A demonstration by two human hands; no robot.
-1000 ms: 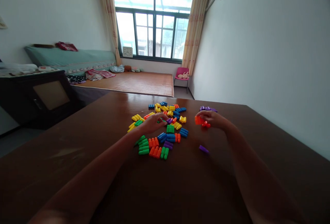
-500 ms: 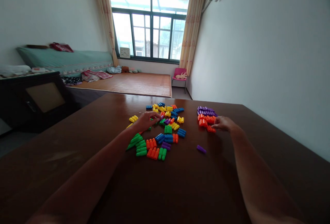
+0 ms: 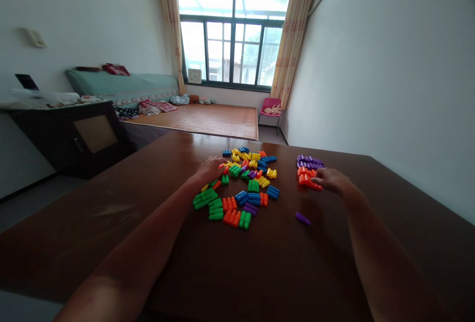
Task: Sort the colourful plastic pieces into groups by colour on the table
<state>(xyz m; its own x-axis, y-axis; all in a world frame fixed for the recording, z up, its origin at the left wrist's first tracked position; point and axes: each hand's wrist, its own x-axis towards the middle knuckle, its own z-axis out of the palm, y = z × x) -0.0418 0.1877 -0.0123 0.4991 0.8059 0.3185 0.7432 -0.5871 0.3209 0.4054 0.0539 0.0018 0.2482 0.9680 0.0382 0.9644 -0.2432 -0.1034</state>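
Bullet-shaped plastic building blocks in several colours lie in a loose spread on the brown table [image 3: 274,267]. My left hand [image 3: 209,170] is at the far left of this spread, fingers closed at an orange block [image 3: 222,166] by its fingertips. Yellow blocks [image 3: 237,156] and green blocks [image 3: 235,170] lie just beyond it. To the right, my right hand [image 3: 331,180] pinches an orange block [image 3: 316,186] at the near edge of a group of orange blocks [image 3: 305,176]. Purple blocks [image 3: 310,162] sit in rows right behind that group. The thumb and fingers partly cover the pinched block.
A single purple block [image 3: 303,218] lies apart, nearer to me. Green blocks [image 3: 205,198] and blue blocks [image 3: 272,192] border the spread. Beyond the table are a bed [image 3: 218,118], a pink chair [image 3: 270,103] and a dark cabinet [image 3: 59,129].
The view has turned slightly left. My left hand has drawn back a little from the middle of the spread, with orange at its fingertips. My right hand's orange block sits closer against the orange group.
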